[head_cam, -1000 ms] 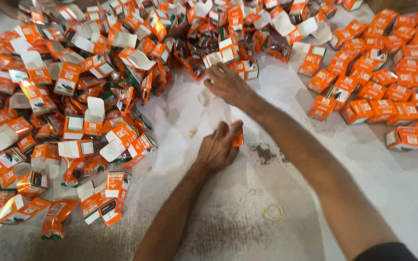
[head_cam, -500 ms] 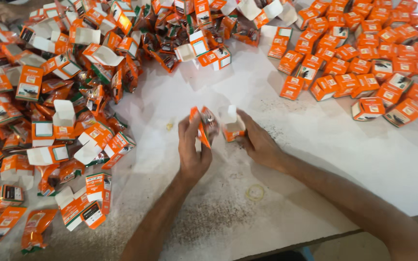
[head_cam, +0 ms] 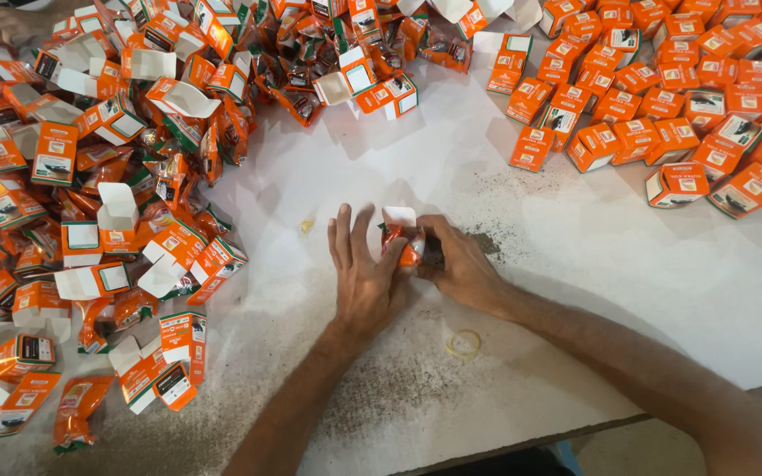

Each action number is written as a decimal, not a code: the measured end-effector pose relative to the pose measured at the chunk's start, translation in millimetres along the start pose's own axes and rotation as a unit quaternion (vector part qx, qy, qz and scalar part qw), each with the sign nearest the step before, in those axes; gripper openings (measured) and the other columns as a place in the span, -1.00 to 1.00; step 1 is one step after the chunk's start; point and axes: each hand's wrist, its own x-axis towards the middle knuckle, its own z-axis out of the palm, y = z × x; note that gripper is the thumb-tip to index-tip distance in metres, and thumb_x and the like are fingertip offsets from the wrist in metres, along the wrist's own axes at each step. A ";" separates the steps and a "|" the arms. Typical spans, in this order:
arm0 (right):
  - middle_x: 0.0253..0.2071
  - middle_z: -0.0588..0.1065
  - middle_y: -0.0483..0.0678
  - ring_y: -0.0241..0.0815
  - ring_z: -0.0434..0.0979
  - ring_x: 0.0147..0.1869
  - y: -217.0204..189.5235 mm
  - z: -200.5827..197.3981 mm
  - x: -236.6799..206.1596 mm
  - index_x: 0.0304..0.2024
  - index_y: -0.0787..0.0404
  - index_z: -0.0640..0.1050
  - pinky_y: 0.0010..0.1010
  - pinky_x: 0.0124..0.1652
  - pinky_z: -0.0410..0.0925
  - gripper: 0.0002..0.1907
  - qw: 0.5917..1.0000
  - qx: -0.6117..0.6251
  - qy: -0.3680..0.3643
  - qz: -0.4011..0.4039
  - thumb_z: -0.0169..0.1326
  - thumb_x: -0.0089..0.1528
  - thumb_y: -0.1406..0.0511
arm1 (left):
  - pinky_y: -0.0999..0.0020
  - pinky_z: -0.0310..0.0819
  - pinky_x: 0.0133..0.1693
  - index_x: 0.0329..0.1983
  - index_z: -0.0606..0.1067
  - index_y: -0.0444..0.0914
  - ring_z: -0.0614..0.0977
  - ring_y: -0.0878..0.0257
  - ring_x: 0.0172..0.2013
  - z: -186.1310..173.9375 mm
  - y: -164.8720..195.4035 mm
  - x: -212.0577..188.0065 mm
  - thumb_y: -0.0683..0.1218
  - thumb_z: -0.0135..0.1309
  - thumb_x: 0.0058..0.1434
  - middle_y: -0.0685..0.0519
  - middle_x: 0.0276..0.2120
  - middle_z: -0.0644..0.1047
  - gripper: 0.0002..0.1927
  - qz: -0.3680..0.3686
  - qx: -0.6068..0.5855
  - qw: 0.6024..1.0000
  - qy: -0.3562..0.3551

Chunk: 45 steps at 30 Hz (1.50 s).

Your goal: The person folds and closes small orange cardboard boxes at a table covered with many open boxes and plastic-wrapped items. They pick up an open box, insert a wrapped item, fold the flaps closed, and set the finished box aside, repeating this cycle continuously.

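Note:
Both my hands meet at the middle of the white table (head_cam: 575,256). My right hand (head_cam: 456,264) grips a small orange carton (head_cam: 399,231) with its white flap standing open at the top. My left hand (head_cam: 363,278) rests beside it, fingers spread upward, the thumb side pressing an orange foil pouch against the carton's left face. How far the pouch sits inside the carton is hidden by my fingers.
A big heap of open orange cartons and crumpled orange pouches (head_cam: 108,203) covers the left and far side. Closed orange cartons (head_cam: 672,132) lie in rows at the far right. Dark powder is scattered near my hands; a rubber band (head_cam: 464,344) lies by my right forearm.
My hands have come down from holding a pouch and a carton apart in the air. They now press together low over the table.

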 end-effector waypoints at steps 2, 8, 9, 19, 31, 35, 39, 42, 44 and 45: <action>-0.02 0.54 0.12 0.14 0.61 0.06 -2.6 -1.1 1.9 0.20 0.18 0.29 -0.14 -0.07 0.47 -0.30 1.000 0.010 0.006 -0.015 0.34 0.09 0.37 | -0.52 -0.15 0.38 -0.03 0.57 -0.32 -0.04 -0.41 0.49 3.3 2.5 5.5 -0.18 0.14 0.21 -0.44 0.46 0.05 -0.74 -0.027 0.022 0.999 -0.011; -0.02 0.58 0.06 0.02 0.65 0.00 -7.0 -4.7 1.6 0.23 0.16 0.29 -0.20 -0.07 0.49 -0.27 0.998 0.049 -0.016 0.031 0.36 0.09 0.34 | -0.34 0.01 0.35 0.05 0.62 -0.30 0.04 -0.42 0.48 13.7 0.6 17.8 -0.14 0.10 0.38 -0.41 0.42 0.12 -0.76 -0.109 0.014 0.994 -0.014; -0.01 0.58 0.06 0.03 0.65 0.01 -6.9 -4.8 1.4 0.25 0.17 0.28 -0.19 -0.07 0.49 -0.24 0.999 0.042 -0.013 0.028 0.37 0.08 0.35 | -0.23 0.16 0.24 0.01 0.60 -0.33 0.16 -0.34 0.36 15.5 0.1 18.4 -0.15 0.10 0.31 -0.40 0.38 0.18 -0.75 -0.152 -0.028 0.988 -0.009; 0.04 0.56 0.14 0.16 0.60 0.10 -1.7 -1.4 -1.4 0.31 0.18 0.23 -0.12 -0.02 0.45 -0.14 1.000 0.000 -0.010 0.018 0.38 0.04 0.35 | 0.29 0.31 -0.50 -0.04 0.52 -0.47 0.48 0.24 -0.50 26.7 -30.6 29.8 -0.24 0.16 0.04 -0.07 -0.37 0.55 -0.62 -0.458 -0.427 0.772 -0.112; 0.19 0.43 0.35 0.36 0.53 0.14 -1.2 7.6 -16.8 0.34 0.38 0.26 -0.02 0.02 0.46 -0.30 0.984 -0.149 0.001 -0.102 0.11 0.14 0.48 | 0.36 0.56 -0.18 0.04 0.43 -0.39 0.61 0.29 -0.22 15.8 -19.8 25.7 -0.27 0.14 0.08 0.01 -0.23 0.57 -0.58 -0.360 -0.456 0.807 -0.102; 0.23 0.40 0.40 0.38 0.53 0.15 -0.8 12.1 -12.8 0.23 0.41 0.30 -0.01 0.04 0.46 -0.41 0.967 -0.218 0.008 -0.130 0.11 0.15 0.44 | 0.31 0.59 -0.29 0.05 0.53 -0.38 0.54 0.27 -0.36 -4.0 -25.1 24.3 -0.13 0.08 0.20 -0.01 -0.34 0.55 -0.63 -0.427 -0.535 0.720 -0.116; 0.22 0.42 0.35 0.38 0.52 0.14 0.3 9.4 -13.2 0.27 0.39 0.27 0.01 0.03 0.44 -0.41 0.987 -0.133 0.006 -0.089 0.12 0.21 0.44 | 0.33 0.58 -0.25 -0.09 0.50 -0.38 0.64 0.25 -0.31 8.6 -27.2 29.0 -0.15 0.05 0.21 -0.04 -0.30 0.60 -0.75 -0.393 -0.403 0.820 -0.101; 0.16 0.48 0.24 0.34 0.53 0.13 -0.3 4.9 -16.7 0.35 0.40 0.18 0.02 0.00 0.43 -0.33 0.998 -0.050 -0.010 -0.030 0.13 0.24 0.43 | 0.28 0.55 -0.29 -0.21 0.47 -0.41 0.63 0.19 -0.34 28.9 -29.7 31.1 -0.22 0.06 0.12 -0.14 -0.36 0.60 -0.82 -0.335 -0.238 0.908 -0.079; 0.18 0.47 0.24 0.33 0.51 0.17 -1.7 3.4 -16.3 0.33 0.36 0.21 0.01 0.02 0.43 -0.35 0.999 -0.024 -0.004 -0.037 0.13 0.22 0.46 | 0.30 0.55 -0.28 -0.23 0.42 -0.38 0.66 0.25 -0.33 36.7 -33.3 30.8 -0.23 0.03 0.11 -0.10 -0.35 0.61 -0.83 -0.313 -0.240 0.916 -0.075; 0.20 0.44 0.26 0.34 0.50 0.19 -2.9 3.6 -16.1 0.33 0.36 0.24 0.01 0.03 0.43 -0.33 0.997 -0.053 0.000 -0.060 0.12 0.18 0.48 | 0.32 0.57 -0.30 -0.23 0.41 -0.38 0.68 0.26 -0.34 39.4 -33.9 30.5 -0.21 0.00 0.14 -0.08 -0.36 0.61 -0.84 -0.330 -0.253 0.906 -0.083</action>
